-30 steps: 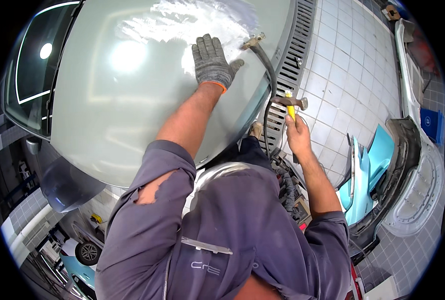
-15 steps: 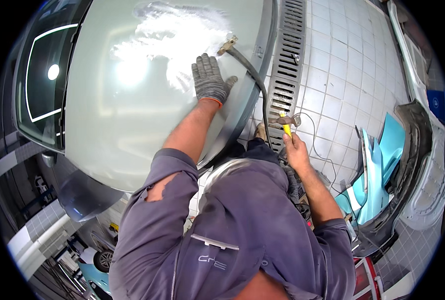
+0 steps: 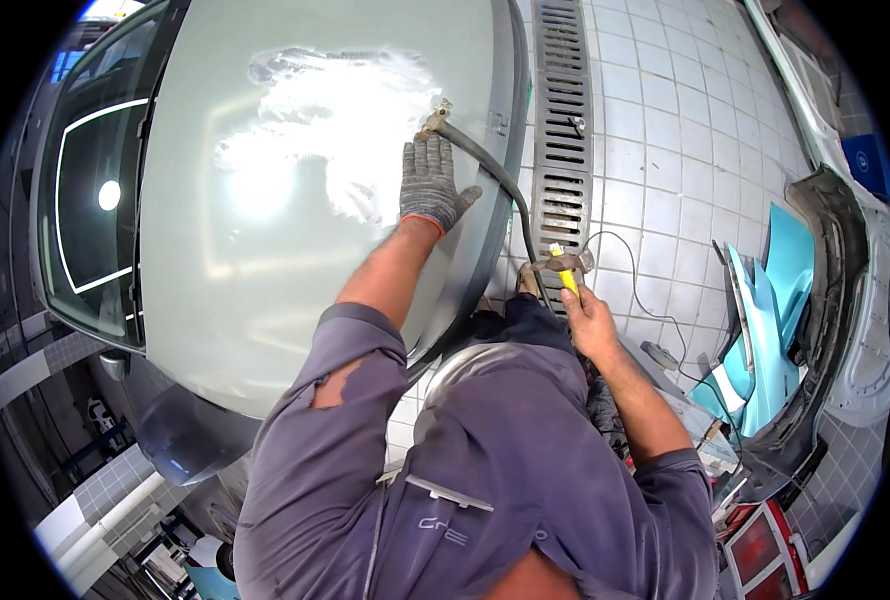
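Note:
My left hand [image 3: 429,185], in a grey knit glove with an orange cuff, lies flat on the pale grey-green car panel [image 3: 295,300], fingers stretched out. Its fingertips reach up to a brass-coloured metal clamp [image 3: 433,122] on the end of a thick black cable [image 3: 485,160], which rests on the panel and runs over its edge. Left of the clamp, a whitish, sanded-looking patch [image 3: 365,110] spreads over the paint. My bare right hand [image 3: 591,318] grips the yellow handle of a hammer [image 3: 566,272], held head up beside the panel, above the floor.
A slotted metal drain grate [image 3: 562,110] crosses the white tiled floor [image 3: 655,150]. At the right lie turquoise body panels [image 3: 765,330] and a dark bumper part [image 3: 830,290]. A thin wire [image 3: 637,285] curls over the tiles. The car's window glass [image 3: 95,200] is at the left.
The view has shifted, so the panel sits lower in the picture. My left hand has slid rightward across the panel, closer to the clamp. The right hand still holds the hammer.

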`<state>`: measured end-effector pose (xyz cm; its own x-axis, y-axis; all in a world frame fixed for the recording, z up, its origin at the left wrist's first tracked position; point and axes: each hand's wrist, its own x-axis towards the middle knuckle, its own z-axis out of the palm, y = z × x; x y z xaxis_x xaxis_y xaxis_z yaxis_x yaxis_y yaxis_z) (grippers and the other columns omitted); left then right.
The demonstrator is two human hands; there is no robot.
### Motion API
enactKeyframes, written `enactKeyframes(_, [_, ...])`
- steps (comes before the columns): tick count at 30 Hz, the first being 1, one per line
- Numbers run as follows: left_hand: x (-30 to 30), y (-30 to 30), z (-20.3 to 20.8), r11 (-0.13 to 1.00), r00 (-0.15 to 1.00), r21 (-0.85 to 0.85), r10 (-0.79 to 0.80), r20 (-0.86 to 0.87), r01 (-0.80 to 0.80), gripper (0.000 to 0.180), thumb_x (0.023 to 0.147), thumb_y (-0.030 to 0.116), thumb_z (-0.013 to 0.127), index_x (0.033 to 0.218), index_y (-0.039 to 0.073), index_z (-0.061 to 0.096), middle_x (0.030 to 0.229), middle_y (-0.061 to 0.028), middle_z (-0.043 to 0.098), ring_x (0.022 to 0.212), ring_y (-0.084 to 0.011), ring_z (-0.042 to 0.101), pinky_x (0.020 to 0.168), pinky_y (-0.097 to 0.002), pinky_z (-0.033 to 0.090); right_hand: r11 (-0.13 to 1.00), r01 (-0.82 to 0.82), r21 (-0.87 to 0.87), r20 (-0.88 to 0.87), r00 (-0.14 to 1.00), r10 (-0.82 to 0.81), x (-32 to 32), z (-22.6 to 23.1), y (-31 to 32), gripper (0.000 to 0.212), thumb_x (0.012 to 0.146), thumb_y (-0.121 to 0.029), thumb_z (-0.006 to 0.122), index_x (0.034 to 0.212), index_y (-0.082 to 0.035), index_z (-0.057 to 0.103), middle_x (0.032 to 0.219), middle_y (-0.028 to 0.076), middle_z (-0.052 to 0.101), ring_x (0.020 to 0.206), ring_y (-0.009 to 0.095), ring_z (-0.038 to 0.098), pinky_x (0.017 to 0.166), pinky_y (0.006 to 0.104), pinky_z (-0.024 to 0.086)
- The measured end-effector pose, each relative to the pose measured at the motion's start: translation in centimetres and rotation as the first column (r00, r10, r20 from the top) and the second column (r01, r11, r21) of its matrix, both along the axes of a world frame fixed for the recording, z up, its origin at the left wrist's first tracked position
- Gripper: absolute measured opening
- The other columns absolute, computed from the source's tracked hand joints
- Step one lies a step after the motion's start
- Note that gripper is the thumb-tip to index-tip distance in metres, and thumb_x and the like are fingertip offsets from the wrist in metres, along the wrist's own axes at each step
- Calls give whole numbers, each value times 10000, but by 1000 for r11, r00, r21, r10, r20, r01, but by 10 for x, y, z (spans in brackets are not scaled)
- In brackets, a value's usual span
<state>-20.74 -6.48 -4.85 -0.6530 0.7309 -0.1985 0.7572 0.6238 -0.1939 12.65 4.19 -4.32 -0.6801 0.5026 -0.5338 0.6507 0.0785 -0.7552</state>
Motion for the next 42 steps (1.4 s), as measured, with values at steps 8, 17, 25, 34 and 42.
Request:
enactKeyframes(8, [2, -35, 4, 991, 999, 130, -23, 28, 19, 1009, 904, 635, 602, 1580, -22, 242, 1656, -234, 209, 1560, -382, 127, 1279, -502, 61, 992, 128, -5, 145, 981, -126, 46, 18, -21, 491, 1038, -474, 526, 1125, -1, 624, 821, 233, 653, 732, 348, 603, 720, 452, 484])
enactKeyframes(17, [-18, -65, -2, 984, 992, 145, -91, -84, 103, 1052, 914, 736, 471, 1590, -36, 240, 1679, -235, 171, 1575, -377, 81, 1271, -515, -1, 919, 355, 173, 278, 877, -392, 142, 108, -69, 380, 1016, -376, 633, 945, -3, 612, 647, 45, 570, 555, 129, 504, 507, 327, 416])
enactKeyframes(25, [-58, -52, 33, 946, 963, 188, -248, -100, 263, 989, 897, 665, 592, 1550, -12, 286, 1621, -195, 280, 1521, -357, 211, 1251, -471, 142, 576, 812, 93, 148, 561, -814, 263, 119, -201, 339, 999, -383, 660, 931, -55, 607, 617, 15, 538, 439, 108, 482, 380, 281, 352])
enactKeyframes(34, [15, -118, 13, 955, 954, 5, -297, -44, 298, 961, 979, 650, 458, 1600, -33, 190, 1694, -214, 136, 1582, -341, 66, 1281, -463, 7, 205, 979, 24, 122, 200, -972, 322, 64, -287, 308, 924, -308, 756, 794, -80, 594, 579, -12, 511, 436, 112, 469, 408, 309, 383])
enactKeyframes(42, [87, -166, -4, 999, 976, -54, -14, -216, 2, 960, 984, 690, 382, 1620, 9, 151, 1702, -208, 101, 1586, -333, 47, 1275, -486, 24, 182, 897, 404, 118, 146, -982, 440, 84, -298, 412, 898, -344, 712, 1097, 16, 690, 694, 155, 674, 591, 254, 679, 612, 421, 544])
